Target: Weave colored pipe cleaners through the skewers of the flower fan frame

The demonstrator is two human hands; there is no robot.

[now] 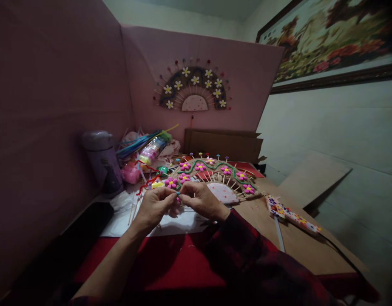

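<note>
Between the fingertips of both hands is a small blue bead-like piece (177,193). My left hand (156,205) pinches it from the left, and my right hand (203,199) holds it from the right with thumb and forefinger. Just behind them lies a fan-shaped craft (215,170) with pink flowers, a green wavy line, sticks and coloured balls along its edge. Its pale dotted half-round base (223,193) shows beside my right hand. White paper (183,225) lies under the hands.
A purple bottle (103,163) stands at the left near bagged coloured clay (151,151). A flowered glue gun (293,216) with a cord rests on brown board (259,229) at the right. Another fan (195,87) with white flowers hangs on the pink panel (247,80).
</note>
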